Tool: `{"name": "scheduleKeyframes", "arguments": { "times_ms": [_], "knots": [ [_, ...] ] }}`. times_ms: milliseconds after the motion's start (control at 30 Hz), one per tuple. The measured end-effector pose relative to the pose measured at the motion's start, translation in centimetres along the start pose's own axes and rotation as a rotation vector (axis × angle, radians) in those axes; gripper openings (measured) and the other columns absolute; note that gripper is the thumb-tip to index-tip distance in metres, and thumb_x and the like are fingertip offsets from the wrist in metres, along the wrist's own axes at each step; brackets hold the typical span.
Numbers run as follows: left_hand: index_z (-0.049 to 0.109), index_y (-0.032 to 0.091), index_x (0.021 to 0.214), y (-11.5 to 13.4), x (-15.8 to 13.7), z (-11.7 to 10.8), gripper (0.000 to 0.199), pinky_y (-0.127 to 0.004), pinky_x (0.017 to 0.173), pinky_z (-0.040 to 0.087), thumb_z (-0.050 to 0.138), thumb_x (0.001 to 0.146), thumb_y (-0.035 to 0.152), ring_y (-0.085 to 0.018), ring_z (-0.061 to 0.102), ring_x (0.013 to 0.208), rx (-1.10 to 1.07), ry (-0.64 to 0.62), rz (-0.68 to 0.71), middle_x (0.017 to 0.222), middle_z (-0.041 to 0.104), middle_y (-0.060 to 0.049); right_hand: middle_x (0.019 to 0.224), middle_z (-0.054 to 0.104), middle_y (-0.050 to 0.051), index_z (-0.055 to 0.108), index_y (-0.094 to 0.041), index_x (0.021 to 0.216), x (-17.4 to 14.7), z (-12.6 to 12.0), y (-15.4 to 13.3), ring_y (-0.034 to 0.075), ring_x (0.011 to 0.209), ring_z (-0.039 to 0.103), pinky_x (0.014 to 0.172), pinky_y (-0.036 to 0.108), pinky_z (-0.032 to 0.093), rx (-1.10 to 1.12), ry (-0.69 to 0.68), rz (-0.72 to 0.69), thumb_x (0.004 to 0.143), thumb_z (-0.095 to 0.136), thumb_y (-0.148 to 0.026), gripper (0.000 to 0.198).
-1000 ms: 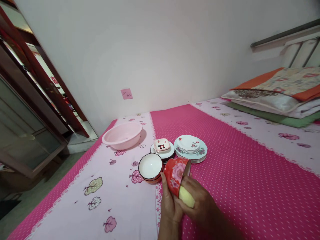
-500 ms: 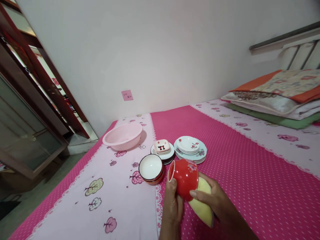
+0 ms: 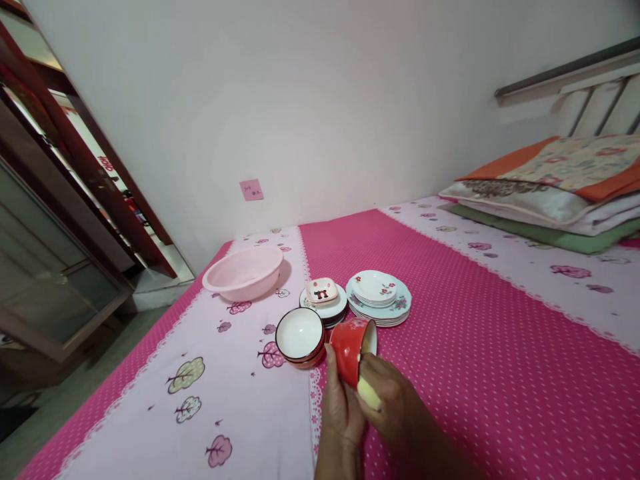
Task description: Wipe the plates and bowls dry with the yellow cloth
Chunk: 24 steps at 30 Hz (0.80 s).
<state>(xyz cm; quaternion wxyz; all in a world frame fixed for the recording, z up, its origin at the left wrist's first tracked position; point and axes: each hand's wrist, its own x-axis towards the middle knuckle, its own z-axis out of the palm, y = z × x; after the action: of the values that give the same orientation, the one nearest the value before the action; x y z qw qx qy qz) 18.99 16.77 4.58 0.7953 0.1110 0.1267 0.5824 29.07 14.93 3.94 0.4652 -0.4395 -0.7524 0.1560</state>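
A red bowl (image 3: 346, 347) with a floral pattern is held tilted above the bed, its white inside facing right. My left hand (image 3: 340, 403) grips it from below and the left, thumb against its side. My right hand (image 3: 387, 393) is closed on a yellow cloth (image 3: 369, 395), with the fingers reaching into the bowl's mouth. Most of the cloth is hidden by that hand. Just left of the red bowl stand stacked white bowls (image 3: 300, 333) with dark rims. Behind it are stacked plates (image 3: 336, 308) topped by a small square dish (image 3: 321, 291).
Floral plates (image 3: 405, 300) are stacked at the right, with smaller plates (image 3: 375, 287) on top. A pink basin (image 3: 245, 275) rests farther left on the bedspread (image 3: 475, 347). Folded bedding (image 3: 550, 190) lies at the far right, against the wall (image 3: 325, 120).
The red bowl has been turned so that its mouth faces right. My right hand has moved with the cloth from the bowl's outside to its inside.
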Motion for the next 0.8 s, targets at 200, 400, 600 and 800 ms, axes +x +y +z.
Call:
{"name": "scheduleKeyframes", "arguments": {
  "times_ms": [200,400,600,800],
  "knots": [
    [0.075,0.017,0.124,-0.5,-0.1,-0.1,0.043,-0.043,0.119,0.041,0.063,0.096,0.048,-0.029,0.064,0.129,0.071,-0.029,0.006,0.132,0.073,-0.014,0.108,0.079,0.009,0.067,-0.019,0.123,0.8,-3.4,-1.1,0.028,0.091,0.075,0.078,0.037,0.061,0.667,0.014,0.460,0.081,0.074,-0.034,0.045],
    [0.071,0.019,0.131,-0.3,-0.3,0.1,0.053,-0.046,0.119,0.040,0.078,0.086,0.043,-0.031,0.066,0.126,0.168,-0.050,0.137,0.133,0.072,-0.014,0.097,0.080,0.009,0.066,-0.017,0.124,0.9,-5.4,-2.1,0.027,0.081,0.075,0.073,0.036,0.059,1.055,0.053,0.658,0.068,0.088,-0.037,0.064],
    [0.079,0.016,0.115,-0.4,-0.1,-0.1,0.046,-0.046,0.121,0.038,0.071,0.089,0.054,-0.032,0.062,0.131,0.036,0.039,0.035,0.124,0.076,-0.014,0.112,0.078,0.010,0.067,-0.019,0.124,1.1,-3.8,-1.9,0.029,0.097,0.074,0.084,0.039,0.060,0.713,-0.090,0.430,0.078,0.075,-0.031,0.048],
    [0.076,0.012,0.121,-0.8,0.0,0.5,0.059,-0.040,0.124,0.033,0.056,0.095,0.062,-0.030,0.048,0.145,-0.032,-0.091,-0.035,0.137,0.069,-0.015,0.106,0.075,0.013,0.074,-0.019,0.103,0.7,-1.6,-0.8,0.033,0.103,0.069,0.092,0.049,0.055,0.123,0.027,0.099,0.077,0.062,-0.021,0.029]
  ]
}}
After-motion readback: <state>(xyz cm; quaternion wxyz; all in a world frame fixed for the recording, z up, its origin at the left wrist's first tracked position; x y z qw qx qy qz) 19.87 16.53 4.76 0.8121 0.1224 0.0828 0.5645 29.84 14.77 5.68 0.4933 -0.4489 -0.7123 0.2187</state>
